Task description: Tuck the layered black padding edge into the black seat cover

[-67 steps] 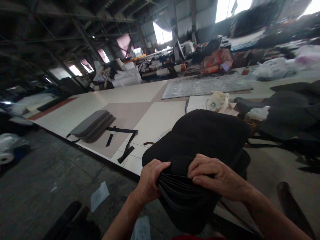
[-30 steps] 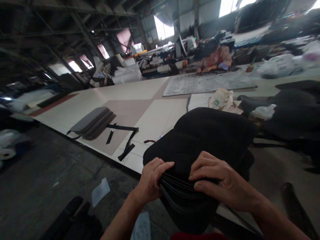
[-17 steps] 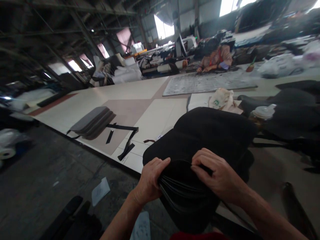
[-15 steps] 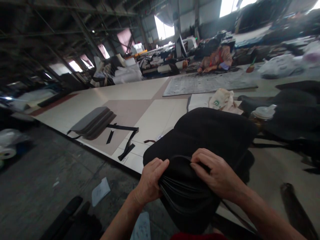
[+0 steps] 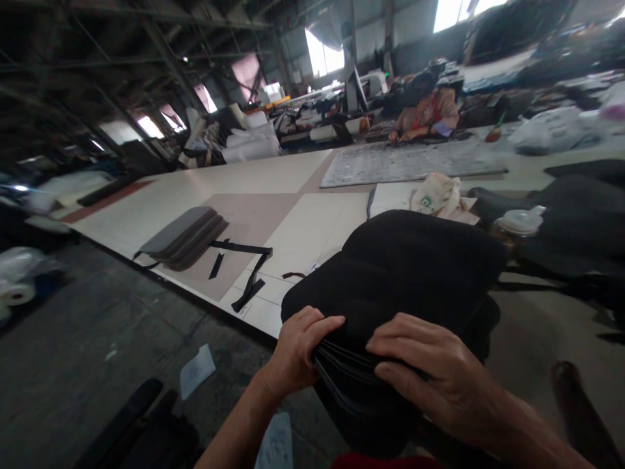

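Note:
A thick stack of black mat-like sheets [image 5: 410, 267] with rounded corners lies at the table's near edge, right in front of me. Its layered edges face me, and the lower layers droop over the side. My left hand [image 5: 297, 348] is closed around the left part of this near edge, thumb on top. At the right part, my right hand [image 5: 430, 368] has its fingers over the top sheet and its thumb against the layered edge. The undersides of both grips are hidden.
A smaller stack of grey sheets [image 5: 180, 241] lies left along the long table [image 5: 244, 169], with black strips [image 5: 254, 280] beside it. To the right stand a lidded jar [image 5: 518, 225] and dark pieces [image 5: 586, 215]. A person [image 5: 424, 117] works across the table.
The near edge of the top sheet, bent up and held by my right hand earlier, now lies down on the stack. My right hand has moved lower and closer to me; my left stays at the edge.

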Demonstrator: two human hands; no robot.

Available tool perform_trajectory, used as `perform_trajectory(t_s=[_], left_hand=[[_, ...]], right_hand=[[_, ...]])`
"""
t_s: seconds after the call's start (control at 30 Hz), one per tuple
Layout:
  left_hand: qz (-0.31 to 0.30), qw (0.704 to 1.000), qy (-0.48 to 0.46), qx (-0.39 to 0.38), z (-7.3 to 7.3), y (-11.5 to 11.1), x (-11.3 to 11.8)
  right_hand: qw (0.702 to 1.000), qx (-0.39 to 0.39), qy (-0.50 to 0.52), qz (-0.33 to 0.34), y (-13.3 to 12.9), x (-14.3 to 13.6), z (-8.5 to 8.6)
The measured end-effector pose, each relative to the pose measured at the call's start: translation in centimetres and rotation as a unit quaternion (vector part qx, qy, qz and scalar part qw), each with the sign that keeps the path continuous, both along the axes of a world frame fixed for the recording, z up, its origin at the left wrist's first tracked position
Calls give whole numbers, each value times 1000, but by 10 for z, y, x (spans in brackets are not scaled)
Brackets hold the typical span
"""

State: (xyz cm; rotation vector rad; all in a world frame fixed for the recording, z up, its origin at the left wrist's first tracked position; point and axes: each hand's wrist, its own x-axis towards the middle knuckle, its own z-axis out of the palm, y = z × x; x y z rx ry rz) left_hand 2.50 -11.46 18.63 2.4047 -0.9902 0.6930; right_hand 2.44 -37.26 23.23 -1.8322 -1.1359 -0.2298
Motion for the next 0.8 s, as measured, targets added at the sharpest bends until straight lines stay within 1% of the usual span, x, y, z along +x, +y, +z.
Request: perform_trajectory(t_s=[0.23, 0.43, 0.53, 0.67, 0.8], left_hand=[[1, 1000, 8, 5, 0, 0, -1], [0, 1000, 8, 8, -3, 1, 0], [0, 1000, 8, 6, -2, 1, 0], [1, 1000, -5, 2, 0, 0, 0], [2, 1000, -7, 9, 2, -2, -1]], right_hand=[[998, -23, 41, 30, 0, 6, -1], [989, -44, 127, 54, -2, 12, 4], [985, -52, 154, 63, -1, 14, 7], [986, -47, 147, 65, -1, 15, 6], [995, -37, 86, 26, 1, 14, -2]])
